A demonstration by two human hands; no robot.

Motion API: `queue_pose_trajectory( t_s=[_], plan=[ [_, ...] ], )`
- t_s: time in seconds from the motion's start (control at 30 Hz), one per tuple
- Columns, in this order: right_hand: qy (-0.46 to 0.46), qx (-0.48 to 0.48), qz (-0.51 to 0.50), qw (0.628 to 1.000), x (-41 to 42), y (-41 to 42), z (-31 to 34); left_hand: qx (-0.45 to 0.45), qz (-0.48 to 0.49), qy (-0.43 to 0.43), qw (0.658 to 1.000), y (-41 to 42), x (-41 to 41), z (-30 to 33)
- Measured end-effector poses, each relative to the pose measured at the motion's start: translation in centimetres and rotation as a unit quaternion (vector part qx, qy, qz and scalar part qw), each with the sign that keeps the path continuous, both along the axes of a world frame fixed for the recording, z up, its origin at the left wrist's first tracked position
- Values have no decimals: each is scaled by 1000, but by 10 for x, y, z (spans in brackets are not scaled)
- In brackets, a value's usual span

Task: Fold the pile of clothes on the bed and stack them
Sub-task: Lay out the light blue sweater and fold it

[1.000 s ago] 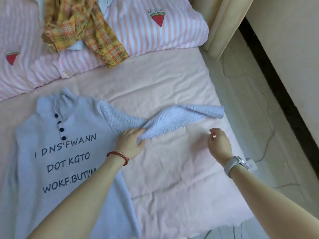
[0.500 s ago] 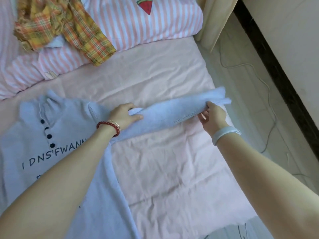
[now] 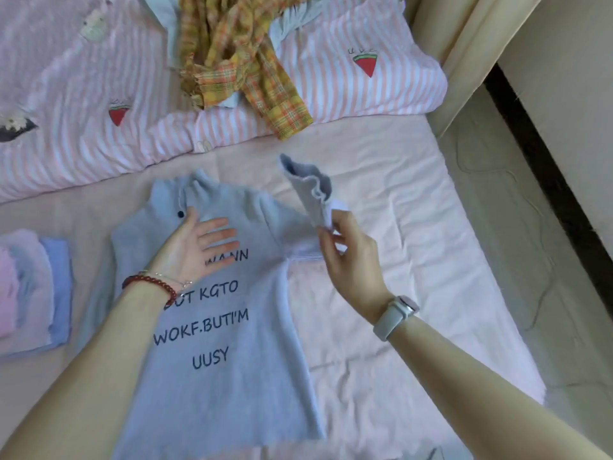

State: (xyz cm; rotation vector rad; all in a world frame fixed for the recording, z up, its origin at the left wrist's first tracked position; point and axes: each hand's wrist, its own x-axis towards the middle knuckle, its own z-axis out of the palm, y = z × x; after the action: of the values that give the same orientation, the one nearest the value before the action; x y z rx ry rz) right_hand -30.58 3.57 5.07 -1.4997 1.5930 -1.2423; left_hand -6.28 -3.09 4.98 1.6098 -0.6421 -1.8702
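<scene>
Two bare hands are working over a pale blue sweater lying face up on the bed. Left hand is pressing flat on its chest, fingers straight. Right hand is pinching the raised sleeve by its cuff. Folded clothes are sitting stacked at the left. Farther off, a plaid shirt is lying crumpled on the striped quilt.

Right hand lifted the sleeve off the bed, cuff swung toward 12 o'clock; left hand released it, went flat on sweater chest.
</scene>
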Motion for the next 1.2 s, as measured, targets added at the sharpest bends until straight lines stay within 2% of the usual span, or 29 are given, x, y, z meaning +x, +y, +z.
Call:
queue_pose_trajectory(
  t_s=[0.07, 0.1, 0.17, 0.23, 0.27, 0.33, 0.4, 0.5, 0.6, 0.7, 0.77, 0.83, 0.87, 0.93, 0.97, 1.07, 1.13, 1.2],
  plan=[
    [46, -53, 131, 989, 53, 31, -2, 5, -6, 39, 999, 23, 63, 13],
    [57, -43, 218, 973, 79, 51, -7, 16, -20, 41, 999, 37, 95, 15],
    [86, 50, 390, 916, 125, 92, -24, 64, -32, 18, 997, 67, 148, 13],
    [145, 147, 478, 854, 152, 125, -45, 132, -54, -37, 989, 94, 182, 1],
    [161, 173, 479, 845, 159, 134, -54, 154, -82, -87, 981, 108, 191, -11],
    [178, 217, 415, 865, 162, 137, -65, 159, -135, -186, 960, 131, 198, -42],
    [203, 249, 320, 891, 158, 131, -76, 124, -177, -260, 941, 149, 192, -77],
    [231, 300, 210, 901, 149, 114, -89, 63, -227, -334, 913, 165, 168, -121],
    [258, 303, 178, 900, 152, 105, -97, -9, -272, -465, 842, 172, 144, -133],
    [318, 252, 185, 895, 166, 108, -99, -54, -300, -483, 821, 181, 135, -133],
    [366, 213, 206, 882, 179, 111, -103, -70, -262, -463, 844, 187, 139, -131],
    [414, 205, 256, 849, 193, 113, -108, -72, -198, -448, 869, 194, 151, -126],
    [441, 213, 294, 821, 200, 115, -111, -96, -177, -450, 870, 200, 160, -125],
    [475, 236, 350, 772, 218, 120, -116, -138, -138, -491, 849, 213, 184, -127],
    [481, 248, 349, 765, 228, 121, -115, -135, -104, -527, 833, 219, 197, -129],
    [445, 230, 317, 805, 255, 120, -113, -24, 17, -597, 802, 224, 244, -131],
    [395, 217, 328, 830, 274, 117, -111, 96, 17, -573, 814, 226, 276, -133],
    [372, 254, 348, 822, 290, 114, -110, 163, -18, -526, 835, 230, 300, -140]
  ],
)
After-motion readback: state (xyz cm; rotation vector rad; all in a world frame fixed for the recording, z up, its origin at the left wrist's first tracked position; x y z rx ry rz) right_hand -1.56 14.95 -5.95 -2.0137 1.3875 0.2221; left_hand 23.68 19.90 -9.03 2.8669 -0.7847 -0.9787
